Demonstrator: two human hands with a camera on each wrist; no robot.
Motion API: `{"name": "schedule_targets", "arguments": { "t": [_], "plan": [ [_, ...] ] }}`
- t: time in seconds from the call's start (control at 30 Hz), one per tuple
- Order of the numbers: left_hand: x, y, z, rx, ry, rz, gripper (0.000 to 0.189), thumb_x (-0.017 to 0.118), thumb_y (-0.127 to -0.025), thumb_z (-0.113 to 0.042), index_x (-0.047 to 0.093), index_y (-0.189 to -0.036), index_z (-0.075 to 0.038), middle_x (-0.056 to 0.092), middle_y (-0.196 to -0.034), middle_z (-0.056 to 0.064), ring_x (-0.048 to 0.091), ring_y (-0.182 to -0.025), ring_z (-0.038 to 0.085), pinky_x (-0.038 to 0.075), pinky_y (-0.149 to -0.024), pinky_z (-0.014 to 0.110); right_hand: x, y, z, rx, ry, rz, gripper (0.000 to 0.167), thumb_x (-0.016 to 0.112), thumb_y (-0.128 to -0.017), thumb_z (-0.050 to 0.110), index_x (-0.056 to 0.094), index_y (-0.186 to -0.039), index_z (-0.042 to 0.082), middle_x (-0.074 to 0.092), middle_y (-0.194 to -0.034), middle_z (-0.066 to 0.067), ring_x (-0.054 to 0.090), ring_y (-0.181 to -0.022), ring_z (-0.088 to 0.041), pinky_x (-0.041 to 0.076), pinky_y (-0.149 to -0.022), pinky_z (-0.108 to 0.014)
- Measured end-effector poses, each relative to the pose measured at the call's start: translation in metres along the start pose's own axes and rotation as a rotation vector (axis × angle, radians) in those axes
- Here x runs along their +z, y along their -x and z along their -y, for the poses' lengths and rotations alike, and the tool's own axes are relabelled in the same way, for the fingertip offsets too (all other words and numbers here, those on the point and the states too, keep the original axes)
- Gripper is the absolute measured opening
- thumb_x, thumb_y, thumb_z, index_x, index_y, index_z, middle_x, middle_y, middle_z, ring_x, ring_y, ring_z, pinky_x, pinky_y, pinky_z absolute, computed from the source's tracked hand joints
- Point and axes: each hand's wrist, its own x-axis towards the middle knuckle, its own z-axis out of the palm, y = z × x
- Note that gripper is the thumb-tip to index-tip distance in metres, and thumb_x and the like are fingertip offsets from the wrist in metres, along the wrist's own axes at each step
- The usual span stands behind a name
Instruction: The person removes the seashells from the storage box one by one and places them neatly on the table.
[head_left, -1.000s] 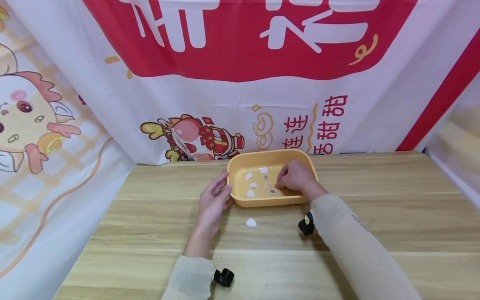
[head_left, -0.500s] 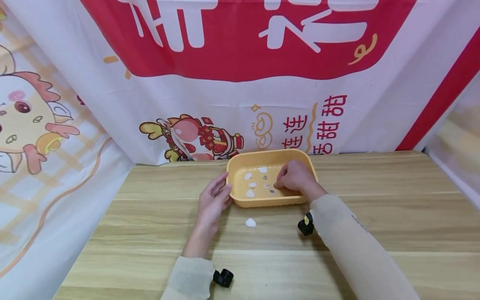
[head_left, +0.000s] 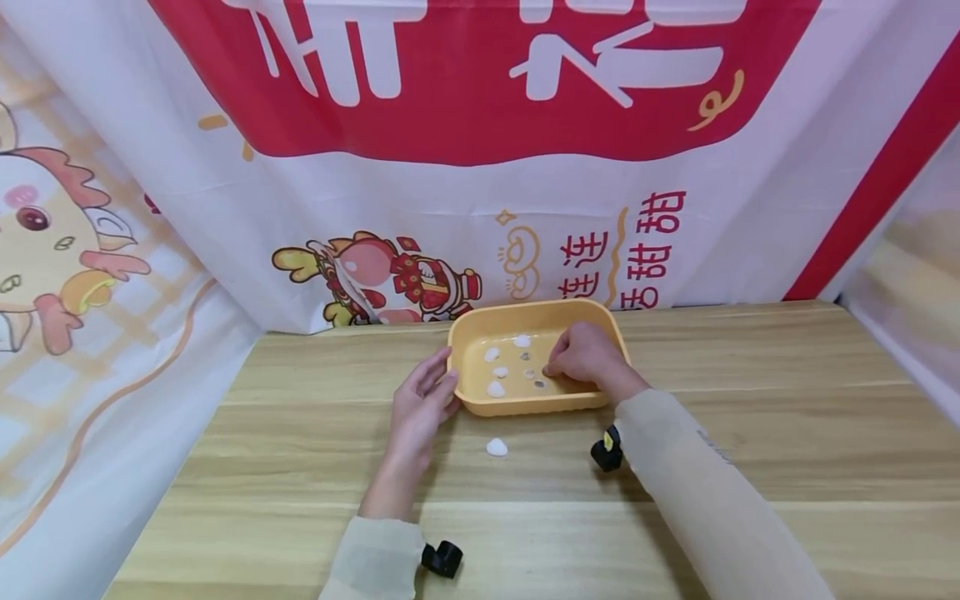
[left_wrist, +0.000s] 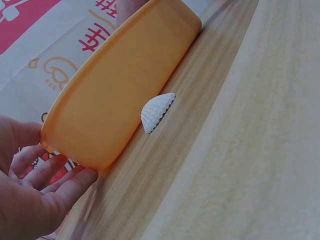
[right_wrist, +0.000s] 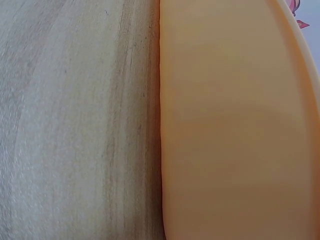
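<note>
A yellow plastic basin stands at the back of the wooden table. My left hand touches its left end, relaxed fingers along the side wall and thumb at the lower front corner, as the left wrist view shows. Reaching inside, my right hand has curled fingers and pinches a small brownish shell at its fingertips, mostly hidden. White shells, such as one shell near the front wall, lie on the basin floor beside small greyish shells. In the right wrist view the hand is out of sight.
A white ribbed seashell lies on the table in front of the basin. The wooden table extends toward the person. A printed white and red cloth hangs right behind the basin, with another cloth at the left.
The head view has shifted slightly, so everything sits a little further left. Both hands keep their places at the basin, and the shells lie as before.
</note>
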Motion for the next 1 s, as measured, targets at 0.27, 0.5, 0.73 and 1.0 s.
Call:
{"name": "schedule_targets", "arguments": {
  "t": [0.27,0.5,0.73,1.0],
  "plan": [
    [-0.0034,-0.0002,-0.0007,0.002,-0.008,-0.003,0.046,0.066,-0.108,-0.016,0.060,-0.152,-0.028,0.053,-0.165,0.004,0.058,-0.146,0.030,0.055,-0.119,0.050,0.0022,-0.0023,0.0040,0.022,-0.013,0.007,0.016,0.087,-0.090,0.021,0.078,-0.085,0.010,0.067,-0.076,-0.003,0.060,-0.070,-0.017,0.046,-0.058,-0.025],
    [0.0008,-0.0004,0.0007,0.003,-0.011,0.011,0.047,0.066,-0.108,-0.017,0.059,-0.153,-0.028,0.052,-0.166,0.004,0.057,-0.147,0.031,0.054,-0.120,0.051,0.0001,-0.0008,-0.0005,0.035,-0.028,0.003,0.015,0.087,-0.090,0.021,0.078,-0.084,0.010,0.067,-0.076,-0.003,0.060,-0.070,-0.017,0.047,-0.058,-0.025],
    [0.0002,-0.0006,0.0011,-0.001,-0.002,0.010,0.046,0.065,-0.108,-0.016,0.059,-0.153,-0.027,0.053,-0.166,0.004,0.057,-0.147,0.030,0.054,-0.120,0.051,0.0002,-0.0008,0.0021,0.021,-0.087,-0.019,0.011,0.083,-0.093,0.020,0.080,-0.089,0.010,0.072,-0.085,-0.005,0.062,-0.077,-0.018,0.050,-0.062,-0.024],
    [0.0010,-0.0001,0.0013,0.002,0.002,0.010,0.047,0.065,-0.108,-0.015,0.060,-0.153,-0.027,0.053,-0.166,0.004,0.057,-0.147,0.030,0.054,-0.120,0.051,-0.0075,0.0032,0.0030,-0.014,-0.208,-0.116,0.012,0.083,-0.095,0.021,0.080,-0.097,0.010,0.075,-0.091,-0.006,0.065,-0.080,-0.018,0.054,-0.065,-0.024]
  ]
}}
